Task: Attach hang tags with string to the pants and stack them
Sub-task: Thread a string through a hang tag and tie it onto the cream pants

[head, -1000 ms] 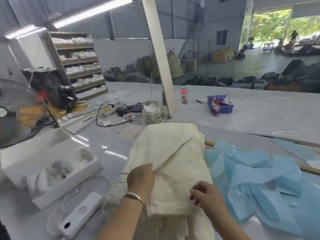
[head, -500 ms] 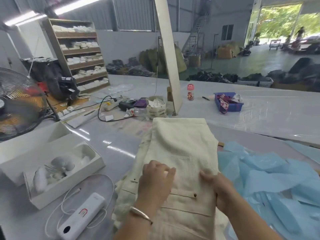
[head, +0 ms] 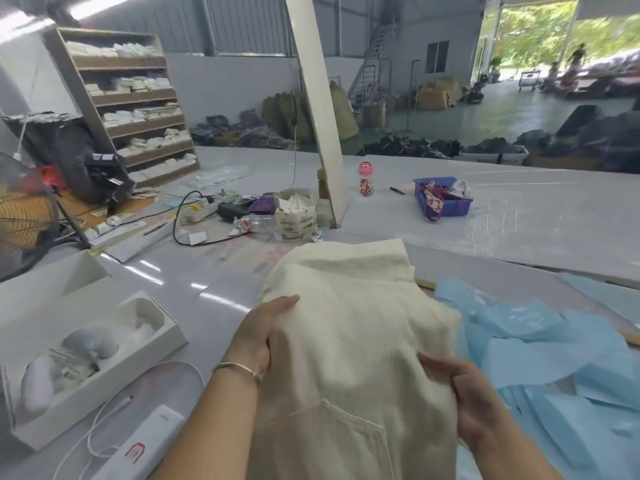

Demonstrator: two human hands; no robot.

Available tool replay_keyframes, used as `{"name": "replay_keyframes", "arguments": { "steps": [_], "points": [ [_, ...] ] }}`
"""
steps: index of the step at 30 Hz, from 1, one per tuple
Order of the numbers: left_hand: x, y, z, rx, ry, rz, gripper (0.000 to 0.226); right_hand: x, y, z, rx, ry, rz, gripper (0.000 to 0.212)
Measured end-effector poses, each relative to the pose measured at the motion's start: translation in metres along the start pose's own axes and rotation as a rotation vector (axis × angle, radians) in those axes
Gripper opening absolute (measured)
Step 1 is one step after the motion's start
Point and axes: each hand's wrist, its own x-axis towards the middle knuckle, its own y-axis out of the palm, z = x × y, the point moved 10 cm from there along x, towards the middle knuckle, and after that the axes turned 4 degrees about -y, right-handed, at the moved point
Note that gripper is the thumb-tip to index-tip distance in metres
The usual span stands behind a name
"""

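Head view: the left hand (head: pixel 265 332) and right hand (head: pixel 460 393) each grip the cream pants (head: pixel 353 348). They lie at the tabletop's (head: pixel 221 299) near edge.

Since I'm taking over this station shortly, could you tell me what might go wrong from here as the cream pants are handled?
The left hand and right hand grip the cream pants by their sides, so the folded fabric may slump out of shape. The loose blue sheets lie right beside the pants and could be dragged along or caught under them. No hang tag shows on the visible side, so an untagged pair might get stacked.
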Motion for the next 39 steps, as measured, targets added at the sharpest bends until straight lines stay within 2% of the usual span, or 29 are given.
{"name": "replay_keyframes", "arguments": {
  "steps": [2, 4, 5, 7, 9, 11, 12, 13, 14, 15, 16, 17, 18, 19, 20, 21, 22, 23, 25, 26, 30, 31, 32, 35, 37, 39],
  "points": [
    [-0.011, 0.004, -0.015, -0.137, 0.108, 0.169, 0.031, -0.017, 0.028, 0.018, -0.020, -0.097, 0.222, 0.054],
    [-0.023, -0.004, -0.027, -0.239, 0.184, 0.228, 0.039, -0.031, 0.024, 0.052, 0.043, -0.335, 0.279, 0.059],
    [-0.026, -0.007, -0.027, -0.249, 0.173, 0.229, 0.048, -0.035, 0.027, 0.055, 0.109, -0.326, 0.307, 0.066],
    [-0.033, -0.002, -0.019, -0.213, 0.091, 0.225, 0.059, -0.034, 0.042, 0.040, 0.260, -0.160, 0.380, 0.080],
    [-0.041, 0.009, -0.019, -0.143, 0.056, 0.212, 0.045, -0.036, 0.039, 0.032, 0.315, -0.008, 0.317, 0.076],
    [-0.057, 0.017, -0.031, -0.060, 0.098, 0.174, 0.026, -0.041, 0.036, 0.041, 0.166, -0.057, 0.265, 0.062],
    [-0.068, 0.019, -0.041, -0.037, 0.165, 0.177, 0.024, -0.048, 0.037, 0.044, 0.152, -0.028, 0.299, 0.062],
    [-0.080, 0.021, -0.048, -0.022, 0.233, 0.183, 0.024, -0.067, 0.054, 0.049, 0.121, 0.019, 0.408, 0.061],
    [-0.094, 0.020, -0.056, -0.043, 0.293, 0.173, 0.025, -0.090, 0.070, 0.068, 0.065, -0.110, 0.454, 0.057],
    [-0.110, 0.015, -0.064, -0.073, 0.366, 0.147, 0.028, -0.114, 0.073, 0.099, -0.036, -0.313, 0.429, 0.053],
    [-0.126, 0.004, -0.073, -0.103, 0.454, 0.092, 0.039, -0.142, 0.079, 0.113, 0.050, -0.451, 0.523, 0.055],
    [-0.143, -0.002, -0.084, -0.131, 0.533, 0.051, 0.051, -0.162, 0.083, 0.115, 0.150, -0.439, 0.627, 0.061],
    [-0.162, -0.002, -0.094, -0.146, 0.590, 0.082, 0.050, -0.173, 0.085, 0.107, 0.156, -0.373, 0.668, 0.074],
    [-0.179, 0.009, -0.096, -0.132, 0.576, 0.160, 0.031, -0.181, 0.086, 0.093, 0.133, -0.274, 0.685, 0.087],
    [-0.194, 0.029, -0.092, -0.106, 0.491, 0.269, 0.013, -0.191, 0.084, 0.084, 0.119, -0.120, 0.693, 0.096],
    [-0.211, 0.044, -0.085, -0.050, 0.409, 0.335, 0.027, -0.197, 0.074, 0.083, 0.025, -0.104, 0.605, 0.096],
    [-0.227, 0.058, -0.078, 0.027, 0.354, 0.400, 0.035, -0.202, 0.059, 0.085, -0.075, -0.125, 0.497, 0.085],
    [-0.246, 0.068, -0.076, 0.086, 0.370, 0.392, 0.036, -0.210, 0.049, 0.092, -0.182, -0.176, 0.397, 0.069],
    [-0.291, 0.083, -0.082, 0.149, 0.510, 0.298, 0.034, -0.239, 0.030, 0.113, -0.293, -0.316, 0.229, 0.040],
    [-0.316, 0.091, -0.085, 0.179, 0.603, 0.240, 0.032, -0.258, 0.022, 0.122, -0.296, -0.378, 0.178, 0.032],
    [-0.418, 0.119, -0.087, 0.442, 0.951, -0.162, 0.023, -0.348, -0.009, 0.155, -0.353, -0.617, 0.105, 0.017],
    [-0.442, 0.130, -0.083, 0.474, 1.004, -0.204, 0.020, -0.374, -0.017, 0.166, -0.396, -0.708, 0.087, 0.014],
    [-0.460, 0.145, -0.075, 0.463, 1.015, -0.179, 0.020, -0.402, -0.025, 0.178, -0.451, -0.814, 0.056, 0.012],
    [-0.488, 0.187, -0.042, 0.226, 0.884, 0.046, 0.028, -0.476, -0.054, 0.210, -0.674, -1.049, -0.106, 0.013],
    [-0.509, 0.214, -0.025, 0.226, 0.870, 0.125, 0.029, -0.507, -0.071, 0.211, -0.618, -1.007, -0.045, 0.018],
    [-0.529, 0.237, -0.013, 0.326, 0.888, 0.169, 0.036, -0.523, -0.089, 0.203, -0.523, -0.867, 0.057, 0.036]
  ]
}}
